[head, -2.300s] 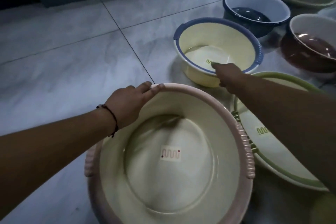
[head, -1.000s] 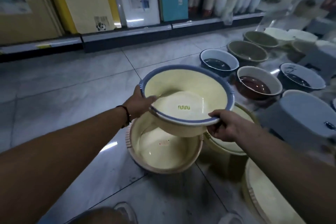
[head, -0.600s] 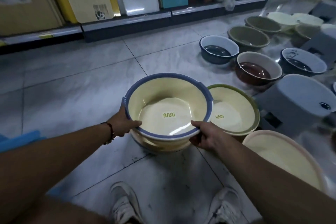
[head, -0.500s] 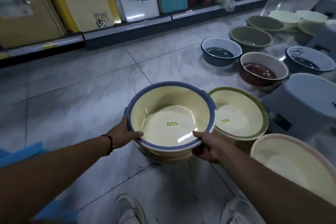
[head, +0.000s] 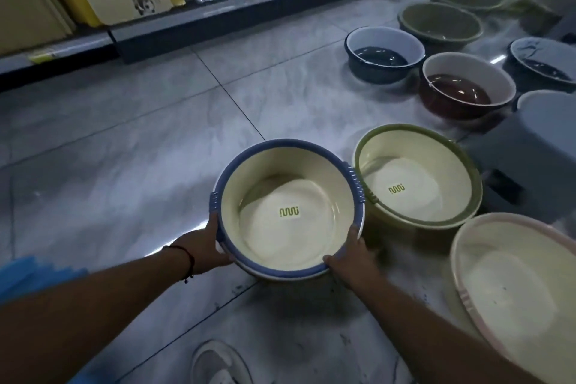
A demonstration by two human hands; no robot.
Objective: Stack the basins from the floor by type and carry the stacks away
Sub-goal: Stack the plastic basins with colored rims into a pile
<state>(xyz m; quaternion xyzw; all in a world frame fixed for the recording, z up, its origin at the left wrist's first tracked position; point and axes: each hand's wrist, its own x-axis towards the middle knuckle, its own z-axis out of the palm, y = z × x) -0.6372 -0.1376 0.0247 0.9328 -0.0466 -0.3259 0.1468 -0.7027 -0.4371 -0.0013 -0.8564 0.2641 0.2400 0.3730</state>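
Both grips closed on the blue-rimmed basin [head: 288,209], low over the floor [head: 124,140]: left hand [head: 205,248] on its near-left rim, right hand [head: 350,254] on its near-right. Nested, apparently, in another basin beneath (only a pale edge showing). Green-rimmed basin [head: 417,178] touching on the right, nearer the right hand.

There is only one view, a wide-angle camera on the person's head, so no part is shared with a second view. It looks forward and steeply down at the tiled floor [head: 131,147]. The blue-rimmed basin [head: 288,147] is near, at the centre. The shelf base [head: 199,22] runs far at 12 o'clock. A shoe [head: 218,362] shows at 6 o'clock, directly below the camera.
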